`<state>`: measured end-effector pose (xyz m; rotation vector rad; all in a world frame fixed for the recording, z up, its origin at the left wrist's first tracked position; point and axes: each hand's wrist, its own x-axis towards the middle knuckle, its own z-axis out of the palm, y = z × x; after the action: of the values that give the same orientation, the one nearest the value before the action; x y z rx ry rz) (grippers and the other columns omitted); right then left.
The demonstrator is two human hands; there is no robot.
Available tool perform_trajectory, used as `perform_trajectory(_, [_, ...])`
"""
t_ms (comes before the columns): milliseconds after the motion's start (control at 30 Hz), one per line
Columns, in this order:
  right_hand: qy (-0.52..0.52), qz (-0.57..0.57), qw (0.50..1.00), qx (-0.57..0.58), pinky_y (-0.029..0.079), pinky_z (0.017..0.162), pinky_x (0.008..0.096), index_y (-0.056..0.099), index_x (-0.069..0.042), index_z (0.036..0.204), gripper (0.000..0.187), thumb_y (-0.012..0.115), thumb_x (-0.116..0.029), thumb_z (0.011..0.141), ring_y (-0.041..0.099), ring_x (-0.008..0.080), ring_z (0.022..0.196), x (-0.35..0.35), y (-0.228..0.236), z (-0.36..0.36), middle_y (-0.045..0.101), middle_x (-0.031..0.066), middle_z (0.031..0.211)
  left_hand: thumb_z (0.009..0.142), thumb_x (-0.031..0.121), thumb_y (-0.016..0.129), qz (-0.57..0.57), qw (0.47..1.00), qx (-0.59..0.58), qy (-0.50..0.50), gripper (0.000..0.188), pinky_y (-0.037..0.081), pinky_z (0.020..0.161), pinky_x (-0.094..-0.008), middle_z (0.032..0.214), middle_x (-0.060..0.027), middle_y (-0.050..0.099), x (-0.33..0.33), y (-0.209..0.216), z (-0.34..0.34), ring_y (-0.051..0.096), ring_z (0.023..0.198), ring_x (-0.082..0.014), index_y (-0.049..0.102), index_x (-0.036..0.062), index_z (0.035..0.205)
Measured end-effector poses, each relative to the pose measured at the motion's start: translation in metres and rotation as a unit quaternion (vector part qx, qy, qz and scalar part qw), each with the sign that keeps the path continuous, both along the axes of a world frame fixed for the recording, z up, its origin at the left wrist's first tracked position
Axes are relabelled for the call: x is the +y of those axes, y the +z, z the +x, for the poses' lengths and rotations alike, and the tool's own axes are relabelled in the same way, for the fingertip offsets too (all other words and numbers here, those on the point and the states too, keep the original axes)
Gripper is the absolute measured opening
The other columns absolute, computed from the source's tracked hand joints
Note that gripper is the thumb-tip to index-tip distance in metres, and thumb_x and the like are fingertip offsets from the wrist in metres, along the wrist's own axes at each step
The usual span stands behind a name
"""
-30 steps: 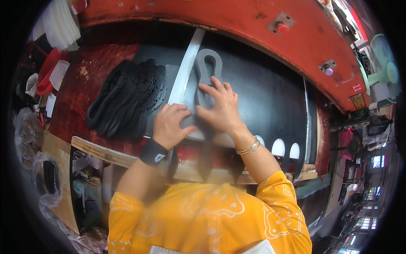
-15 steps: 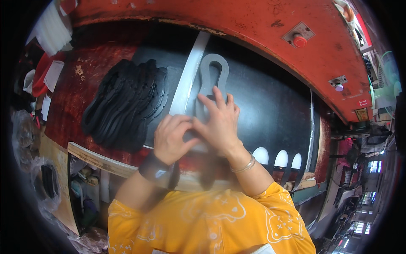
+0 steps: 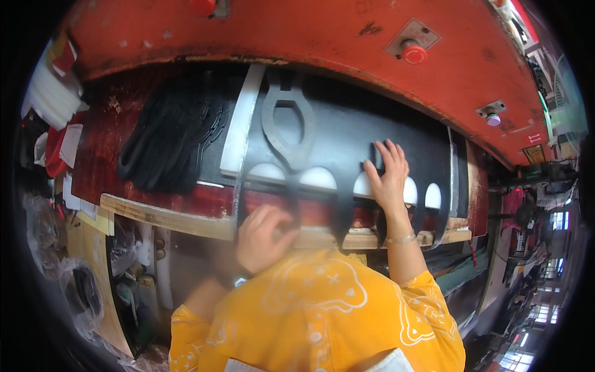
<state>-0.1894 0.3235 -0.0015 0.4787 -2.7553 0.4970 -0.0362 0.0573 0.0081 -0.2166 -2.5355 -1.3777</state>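
Left hand (image 3: 263, 240): fingers loosely curled; blur hides any grip. Grey frame (image 3: 270, 124): beyond these fingers, flat on the worktop (image 3: 347, 118); probably light, soft foam, best held by a side band. Right hand (image 3: 390, 178): fingers parted, no hold visible.

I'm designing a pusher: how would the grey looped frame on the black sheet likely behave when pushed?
The grey looped frame probably won't roll, since it lies flat. It may slide, as the black sheet beneath looks smooth. Its even outline hints at some stiffness, though its weight is hard to judge.
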Motion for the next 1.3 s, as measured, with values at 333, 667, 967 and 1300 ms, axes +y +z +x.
perform_trajectory(333, [-0.264, -0.194, 0.818, 0.473, 0.024, 0.111, 0.0478, 0.033, 0.008, 0.138, 0.066, 0.054, -0.035, 0.092, 0.032, 0.0396, 0.132, 0.147, 0.116, -0.198, 0.036, 0.029, 0.14, 0.081, 0.019, 0.069, -0.06, 0.993, -0.006, 0.102, 0.023, 0.05, 0.071, -0.0396, 0.096, -0.012, 0.061, 0.004, -0.026, -0.088, 0.062, 0.085, -0.0334, 0.058, 0.0072, 0.098])
perform_trajectory(667, [-0.098, -0.405, 0.874, 0.25, 0.029, 0.108, 0.0378, 0.036, 0.006, 0.135, 0.048, 0.05, -0.016, 0.095, 0.038, 0.0296, 0.128, 0.103, 0.072, -0.12, 0.039, 0.0204, 0.138, 0.084, 0.024, 0.067, -0.093, 0.984, -0.014, 0.152, 0.023, 0.047, 0.056, -0.0401, 0.066, -0.0077, 0.059, -0.001, -0.019, -0.166, 0.062, 0.063, -0.0291, 0.055, 0.0105, 0.098])
perform_trajectory(967, [0.109, -0.006, 0.985, -0.136, 0.044, 0.085, 0.0408, 0.064, -0.008, 0.109, 0.034, 0.07, -0.016, 0.076, 0.054, 0.035, 0.098, 0.031, 0.035, -0.025, 0.052, 0.017, 0.109, 0.084, 0.026, 0.065, -0.087, 0.983, -0.028, 0.16, 0.024, 0.049, 0.063, -0.0449, 0.08, -0.0116, 0.066, -0.001, -0.014, -0.166, 0.064, 0.073, -0.0355, 0.054, 0.0115, 0.1])
perform_trajectory(1300, [0.092, -0.021, 0.986, -0.14, 0.046, 0.087, 0.0409, 0.063, -0.006, 0.11, 0.035, 0.07, -0.012, 0.076, 0.053, 0.0382, 0.101, 0.026, 0.032, -0.011, 0.048, 0.0228, 0.113, 0.085, 0.024, 0.064, -0.068, 0.983, -0.066, 0.155, 0.022, 0.048, 0.064, -0.0439, 0.082, -0.0118, 0.066, -0.001, -0.016, -0.158, 0.064, 0.076, -0.0346, 0.055, 0.0107, 0.099])
